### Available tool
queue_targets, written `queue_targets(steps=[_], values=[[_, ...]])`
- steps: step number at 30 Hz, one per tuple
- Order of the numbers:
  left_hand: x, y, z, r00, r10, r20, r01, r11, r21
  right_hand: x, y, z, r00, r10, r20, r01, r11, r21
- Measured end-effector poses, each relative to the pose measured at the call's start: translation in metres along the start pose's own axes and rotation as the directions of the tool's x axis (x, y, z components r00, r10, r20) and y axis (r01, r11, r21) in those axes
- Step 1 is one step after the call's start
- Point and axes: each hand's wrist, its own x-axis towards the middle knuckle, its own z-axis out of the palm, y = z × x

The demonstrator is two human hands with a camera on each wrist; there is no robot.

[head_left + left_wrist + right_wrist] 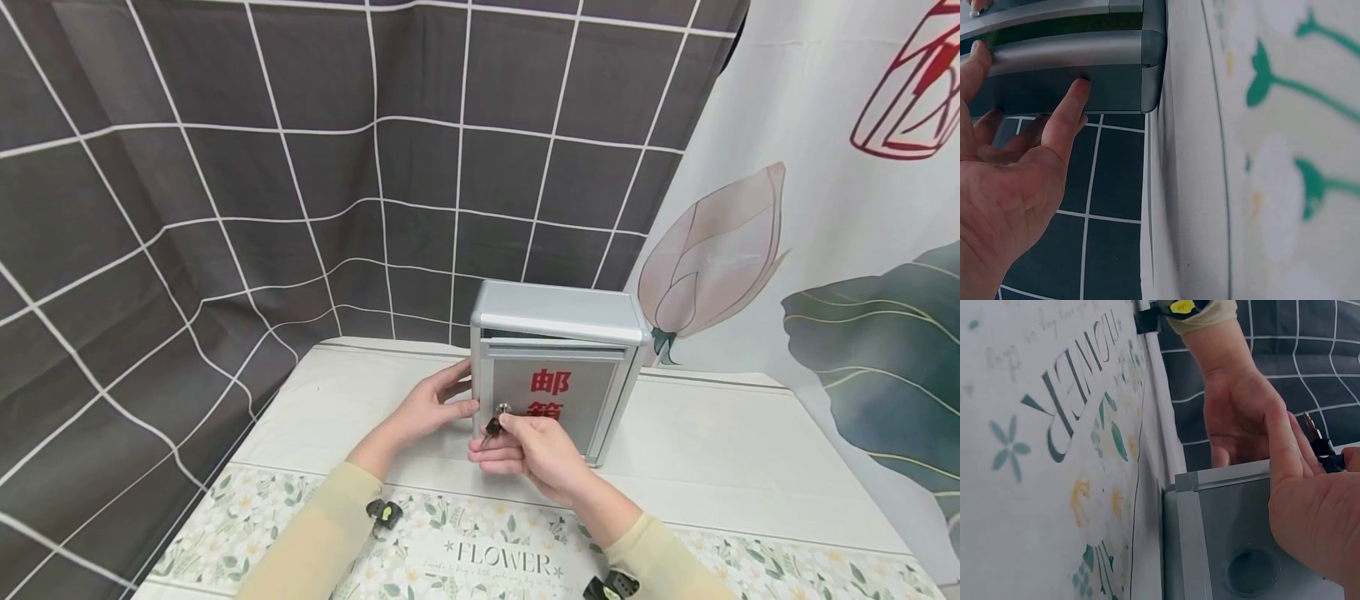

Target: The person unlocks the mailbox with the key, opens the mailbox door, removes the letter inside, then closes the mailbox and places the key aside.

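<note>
A silver-grey metal mailbox (592,400) stands upright on the table, red characters on its front door. At the left of the door is a round lock (503,408). My right hand (551,454) pinches a black-headed key (1334,464) at the lock between thumb and forefinger. A second key (491,430) hangs beside it, its metal blade bare. My left hand (427,408) rests on the mailbox's left side, fingers extended and spread; the left wrist view shows a fingertip of that hand (1016,187) touching the side wall. The key's tip is hidden from sight.
A pale cloth with a flower-print band and the word FLOWER (502,558) covers the table (720,450). Behind hangs a dark curtain with a white grid (420,167). To the right is a white curtain with a printed flower and leaf (712,258).
</note>
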Motion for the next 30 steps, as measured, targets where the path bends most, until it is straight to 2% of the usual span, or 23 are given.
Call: queue_targets(steps=[7,16,23,30], values=[[-0.001,0.002,0.000,1.000,0.001,0.006,-0.001,1.000,-0.011,-0.009,0.000,0.001,0.999,0.031,0.015,-0.031,1.000,0.007],[-0.001,0.002,0.001,0.999,-0.037,-0.002,0.037,0.999,-0.030,-0.022,0.000,-0.001,0.997,0.036,0.061,-0.036,0.999,0.004],[-0.001,0.003,0.002,0.998,-0.055,-0.013,0.055,0.998,-0.033,-0.031,0.001,-0.002,0.996,0.061,0.059,-0.062,0.998,0.003],[-0.002,0.004,0.002,0.999,-0.044,-0.019,0.044,0.999,-0.026,-0.040,0.001,-0.004,0.994,0.062,0.090,-0.061,0.998,-0.011]])
